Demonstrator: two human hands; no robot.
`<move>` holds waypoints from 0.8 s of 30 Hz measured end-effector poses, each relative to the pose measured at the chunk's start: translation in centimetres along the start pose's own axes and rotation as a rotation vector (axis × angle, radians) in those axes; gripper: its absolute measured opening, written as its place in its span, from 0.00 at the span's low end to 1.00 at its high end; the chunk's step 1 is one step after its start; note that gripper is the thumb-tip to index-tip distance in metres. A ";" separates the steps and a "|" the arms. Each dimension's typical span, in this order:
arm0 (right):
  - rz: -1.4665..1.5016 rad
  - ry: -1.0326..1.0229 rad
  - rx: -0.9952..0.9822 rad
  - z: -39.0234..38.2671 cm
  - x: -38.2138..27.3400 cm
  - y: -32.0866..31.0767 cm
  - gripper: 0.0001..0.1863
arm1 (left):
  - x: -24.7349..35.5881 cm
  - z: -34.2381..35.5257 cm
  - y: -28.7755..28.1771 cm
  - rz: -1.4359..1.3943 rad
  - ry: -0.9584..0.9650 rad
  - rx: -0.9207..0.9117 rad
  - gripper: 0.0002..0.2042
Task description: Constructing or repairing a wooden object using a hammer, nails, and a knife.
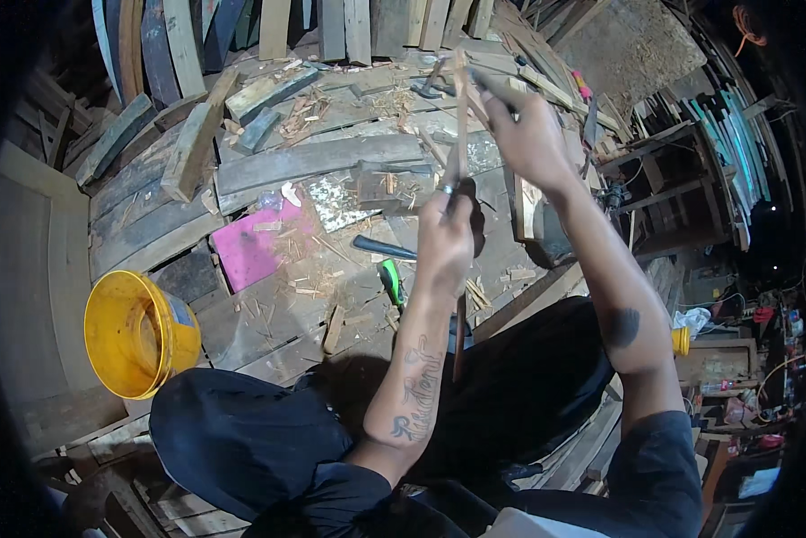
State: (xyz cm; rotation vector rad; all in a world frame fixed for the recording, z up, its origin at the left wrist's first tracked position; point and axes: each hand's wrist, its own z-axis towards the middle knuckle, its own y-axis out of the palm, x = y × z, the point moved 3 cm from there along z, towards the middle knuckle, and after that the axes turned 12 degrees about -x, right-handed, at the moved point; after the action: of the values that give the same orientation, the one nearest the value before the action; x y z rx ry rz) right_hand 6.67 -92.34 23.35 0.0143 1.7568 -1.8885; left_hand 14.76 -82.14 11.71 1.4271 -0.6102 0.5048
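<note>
My left hand [447, 238] is closed round a long thin wooden strip [461, 112], which stands nearly upright in view and runs down past my wrist toward my lap. A narrow grey shape shows just above its fingers, too unclear to name. Beside the strip's far part is my right hand [533, 143], smeared by motion. Something dark shows near its fingertips, and whether they grip it is unclear. By my left forearm lies a green-and-black handled tool [391, 282]. A dark tool handle [384, 247] rests on the boards, left of my left hand.
A yellow bucket [163, 336] stands at the left. Near it lies a pink sheet [255, 251] among wood shavings. A hammer [431, 86] lies farther off, before upright planks [356, 31]. Loose wood blocks [187, 148] lie at the far left. Shelving with stacked strips [726, 143] stands right.
</note>
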 end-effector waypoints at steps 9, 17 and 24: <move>0.102 -0.027 -0.039 -0.4 -0.4 -1.3 0.19 | -1.6 0.7 -1.9 0.048 0.061 0.065 0.13; 0.061 -0.119 -0.315 -2.5 -2.9 2.1 0.21 | 0.2 1.1 -2.9 -0.202 0.082 0.031 0.25; 0.061 -0.140 -0.229 -2.6 -3.6 2.2 0.21 | 0.9 1.0 -1.5 -0.153 0.002 0.094 0.26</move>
State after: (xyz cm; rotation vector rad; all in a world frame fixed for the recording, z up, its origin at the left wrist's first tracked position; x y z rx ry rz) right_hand 9.64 -88.55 22.33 -0.1443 1.8431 -1.5966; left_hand 16.32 -83.32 11.16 1.5490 -0.4759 0.4178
